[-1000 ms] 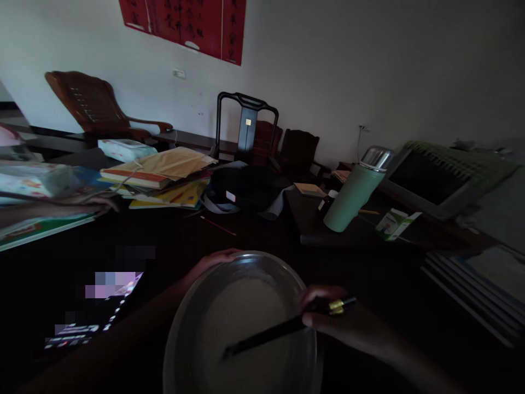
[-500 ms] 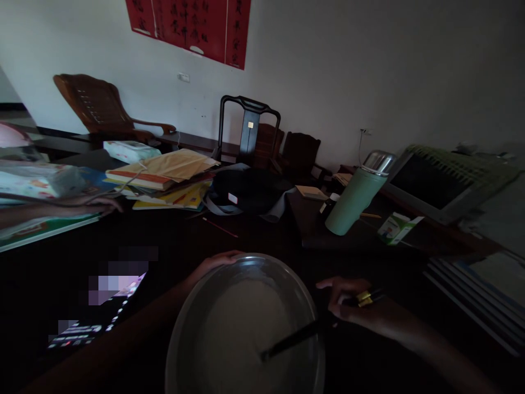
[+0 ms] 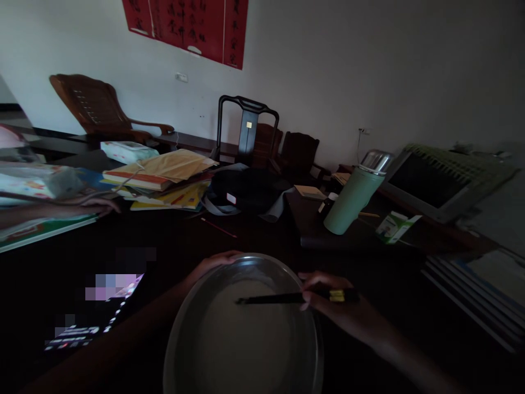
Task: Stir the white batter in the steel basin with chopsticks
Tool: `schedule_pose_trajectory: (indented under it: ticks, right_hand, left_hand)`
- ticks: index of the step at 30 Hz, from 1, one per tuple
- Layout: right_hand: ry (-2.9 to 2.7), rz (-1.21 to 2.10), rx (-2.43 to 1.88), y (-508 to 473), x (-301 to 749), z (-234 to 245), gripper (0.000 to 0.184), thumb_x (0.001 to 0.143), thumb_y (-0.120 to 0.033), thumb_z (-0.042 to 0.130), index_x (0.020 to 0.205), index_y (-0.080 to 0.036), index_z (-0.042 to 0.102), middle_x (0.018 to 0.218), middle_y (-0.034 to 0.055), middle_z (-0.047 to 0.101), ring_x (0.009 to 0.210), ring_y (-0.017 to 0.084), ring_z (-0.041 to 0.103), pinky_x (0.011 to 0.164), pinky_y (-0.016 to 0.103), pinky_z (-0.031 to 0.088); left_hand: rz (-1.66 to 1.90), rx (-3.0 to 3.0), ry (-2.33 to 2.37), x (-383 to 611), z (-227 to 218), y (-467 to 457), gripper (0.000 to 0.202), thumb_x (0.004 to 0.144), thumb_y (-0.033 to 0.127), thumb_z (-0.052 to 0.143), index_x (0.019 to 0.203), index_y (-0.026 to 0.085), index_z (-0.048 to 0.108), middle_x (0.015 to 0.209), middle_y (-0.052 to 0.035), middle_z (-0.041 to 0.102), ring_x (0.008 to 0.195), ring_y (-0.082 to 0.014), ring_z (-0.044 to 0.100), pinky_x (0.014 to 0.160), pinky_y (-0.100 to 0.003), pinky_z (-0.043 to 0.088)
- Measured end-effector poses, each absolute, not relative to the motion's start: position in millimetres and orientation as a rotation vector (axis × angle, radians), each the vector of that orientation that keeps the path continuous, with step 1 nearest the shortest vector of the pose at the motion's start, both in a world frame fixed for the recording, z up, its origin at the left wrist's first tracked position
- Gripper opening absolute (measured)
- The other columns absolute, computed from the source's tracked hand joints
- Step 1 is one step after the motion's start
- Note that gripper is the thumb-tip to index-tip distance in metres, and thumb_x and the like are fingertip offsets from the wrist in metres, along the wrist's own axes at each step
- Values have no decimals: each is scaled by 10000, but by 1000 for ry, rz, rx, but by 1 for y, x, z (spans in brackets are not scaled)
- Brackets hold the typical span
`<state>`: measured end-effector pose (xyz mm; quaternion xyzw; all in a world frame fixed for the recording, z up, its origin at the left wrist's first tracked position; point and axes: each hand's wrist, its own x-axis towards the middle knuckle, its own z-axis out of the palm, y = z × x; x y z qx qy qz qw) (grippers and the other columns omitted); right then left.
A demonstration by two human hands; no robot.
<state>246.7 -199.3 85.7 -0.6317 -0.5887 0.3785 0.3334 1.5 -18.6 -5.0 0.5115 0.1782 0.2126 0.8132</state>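
A wide metal bowl (image 3: 186, 328) with a pale mixture inside sits on the dark table right in front of me. My left hand (image 3: 213, 261) grips its far rim, fingers curled over the edge. My right hand (image 3: 328, 303) is closed around dark chopsticks (image 3: 270, 299) with gold bands near the top. The chopsticks lie almost level, tips pointing left over the far part of the bowl.
A lit phone (image 3: 92, 312) lies left of the bowl. Another person's hand (image 3: 92, 205) rests by stacked books (image 3: 159, 178) at the left. Behind stand a black bag (image 3: 244, 189), a green tumbler (image 3: 353, 197), a small box (image 3: 394, 225) and a monitor (image 3: 430, 180).
My right hand swung the chopsticks through the bowl: tips went from lower left to lower right, and now point left across the far side. The left hand stayed on the rim.
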Motion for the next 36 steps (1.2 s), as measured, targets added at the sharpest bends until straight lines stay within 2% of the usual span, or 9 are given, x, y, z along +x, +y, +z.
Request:
schedule_pose_trajectory:
  ticks: [6, 9, 11, 14, 19, 24, 29, 32, 36]
  right_hand:
    - [-1618, 1098, -1664, -207, 286, 103, 136, 815, -335, 676, 713, -246, 658, 722, 41, 742, 1274, 316, 545, 962, 473, 453]
    - [-1622, 1305, -1606, -217, 280, 102, 105, 792, -327, 681, 749, -234, 660, 823, 31, 722, 958, 261, 702, 844, 417, 512]
    - [-1623, 1351, -1610, -222, 266, 98, 65, 780, -294, 674, 784, -230, 665, 886, 24, 705, 831, 205, 698, 783, 365, 517]
    - [-1640, 1249, -1625, -221, 242, 94, 58, 774, -282, 664, 797, -229, 664, 850, 15, 691, 840, 197, 667, 743, 320, 497]
    - [-1561, 1099, -1638, -206, 229, 92, 136, 821, -382, 637, 833, -248, 655, 857, 38, 718, 1219, 283, 568, 940, 396, 445]
    - [-1599, 977, -1691, -197, 256, 101, 143, 853, -371, 603, 776, -251, 614, 844, 46, 755, 1293, 305, 529, 994, 457, 428]
    - [-1674, 1110, -1749, -207, 283, 118, 199, 857, -424, 611, 766, -247, 616, 742, 55, 768, 1270, 324, 543, 1017, 514, 393]
    - [-1725, 1274, -1712, -216, 279, 120, 147, 856, -369, 623, 788, -240, 639, 818, 54, 764, 1203, 292, 583, 965, 452, 438]
    - [-1686, 1337, -1674, -221, 250, 112, 84, 823, -319, 630, 810, -237, 645, 889, 26, 720, 900, 218, 674, 764, 325, 494]
  left_hand:
    - [469, 1083, 397, 3, -5, -21, 288, 855, 238, 567, 1074, 188, 747, 1144, -60, 696, 1132, -277, 571, 977, -331, 371]
    - [474, 1094, 407, 3, -4, -21, 285, 847, 241, 573, 1067, 198, 750, 1133, -50, 701, 1113, -265, 579, 968, -318, 372]
    - [477, 1093, 408, 3, -4, -21, 282, 839, 243, 578, 1057, 202, 751, 1115, -44, 708, 1103, -260, 584, 963, -312, 374]
    - [471, 1074, 418, 3, -3, -21, 278, 832, 251, 584, 1049, 198, 750, 1105, -41, 713, 1099, -262, 588, 962, -312, 377]
    - [470, 1066, 452, 3, -4, -20, 255, 821, 232, 603, 1020, 193, 757, 1080, -35, 722, 1089, -261, 593, 957, -307, 382]
    - [478, 1089, 404, 3, -3, -20, 281, 839, 241, 578, 1054, 186, 750, 1132, -44, 706, 1103, -270, 591, 970, -320, 380]
    - [481, 1132, 402, 3, 0, -22, 293, 846, 244, 559, 1065, 171, 740, 1133, -63, 703, 1110, -276, 587, 994, -331, 366]
    - [471, 1088, 436, 3, -1, -22, 283, 831, 247, 572, 1047, 169, 738, 1145, -69, 696, 1125, -292, 579, 1012, -355, 357]
    - [474, 1091, 441, 3, -2, -21, 288, 830, 261, 574, 1048, 165, 736, 1159, -77, 687, 1176, -310, 546, 1039, -370, 338]
